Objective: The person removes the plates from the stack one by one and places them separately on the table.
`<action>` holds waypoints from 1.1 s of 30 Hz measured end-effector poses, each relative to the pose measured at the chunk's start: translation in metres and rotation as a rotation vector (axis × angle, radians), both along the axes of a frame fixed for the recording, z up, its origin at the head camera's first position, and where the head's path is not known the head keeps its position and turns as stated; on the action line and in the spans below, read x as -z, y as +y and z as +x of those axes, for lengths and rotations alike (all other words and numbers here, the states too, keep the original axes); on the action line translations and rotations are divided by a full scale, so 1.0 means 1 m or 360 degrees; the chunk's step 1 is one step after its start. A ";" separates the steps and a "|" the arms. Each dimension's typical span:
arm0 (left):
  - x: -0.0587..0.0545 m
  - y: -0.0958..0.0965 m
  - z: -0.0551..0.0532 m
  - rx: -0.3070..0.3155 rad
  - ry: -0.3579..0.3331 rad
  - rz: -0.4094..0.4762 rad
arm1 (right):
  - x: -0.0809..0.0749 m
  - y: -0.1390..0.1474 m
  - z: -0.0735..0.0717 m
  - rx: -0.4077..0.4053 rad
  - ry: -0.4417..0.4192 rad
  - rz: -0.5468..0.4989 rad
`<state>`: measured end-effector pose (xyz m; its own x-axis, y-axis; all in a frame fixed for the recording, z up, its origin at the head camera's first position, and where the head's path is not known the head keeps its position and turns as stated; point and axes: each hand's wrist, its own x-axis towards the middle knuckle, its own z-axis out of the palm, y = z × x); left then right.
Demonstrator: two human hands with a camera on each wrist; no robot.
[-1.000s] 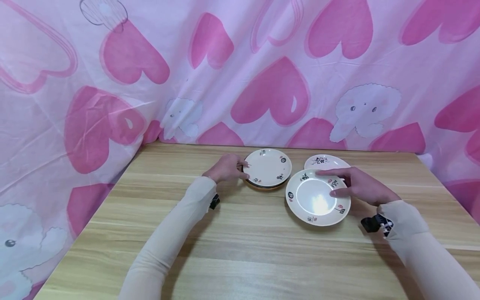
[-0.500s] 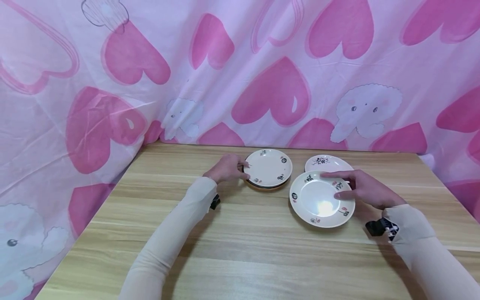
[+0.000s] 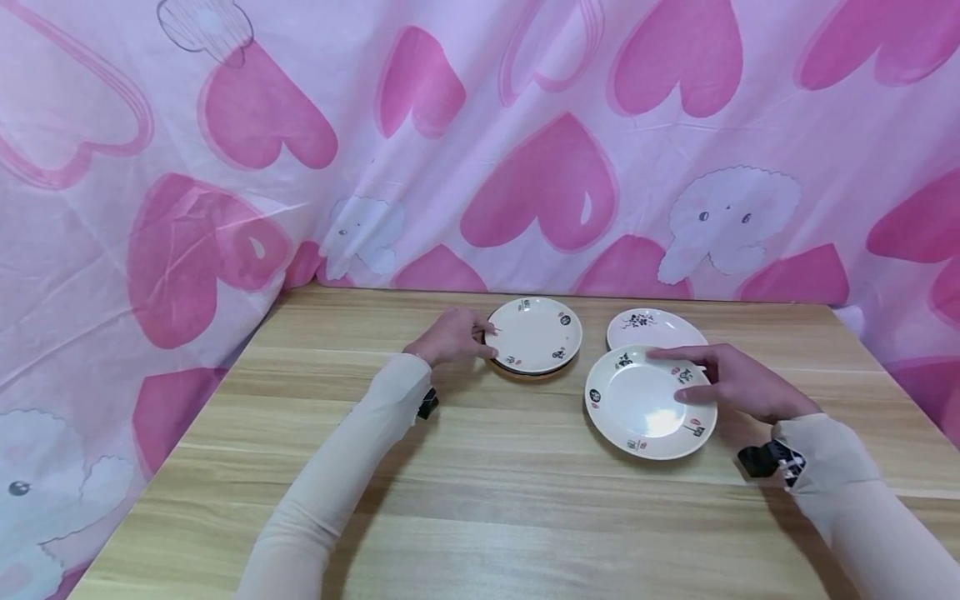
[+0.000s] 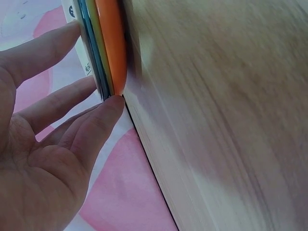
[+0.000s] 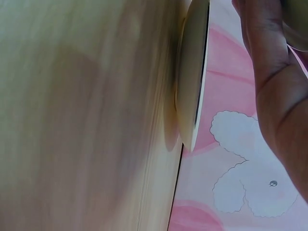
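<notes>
In the head view my left hand (image 3: 450,337) touches the left rim of a plate stack, topped by a white plate (image 3: 534,335) with small black and red marks. The left wrist view shows its fingertips against the stack's edge, where dark, yellow and orange plates (image 4: 111,43) lie below the white one. My right hand (image 3: 742,385) grips the right rim of another marked white plate (image 3: 651,404), held above the table and tilted. Its underside (image 5: 296,21) shows partly in the right wrist view. Behind it lies a white plate with a dark floral print (image 3: 652,325), partly covered.
The wooden table (image 3: 480,517) reaches back to a pink heart-print cloth (image 3: 540,183) hung behind it and on the left. In the right wrist view, the plate edge (image 5: 190,86) beside the held plate rests on the table.
My right hand has moved slightly right and toward me, carrying the white plate with it, so more of the floral plate shows. The left hand stays at the stack.
</notes>
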<state>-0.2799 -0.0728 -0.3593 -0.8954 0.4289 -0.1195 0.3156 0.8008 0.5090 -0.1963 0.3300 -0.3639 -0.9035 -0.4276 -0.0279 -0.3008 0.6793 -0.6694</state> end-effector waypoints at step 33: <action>0.001 0.000 -0.002 0.0003 0.0014 -0.0017 | 0.008 0.025 0.014 0.0048 0.0006 0.0025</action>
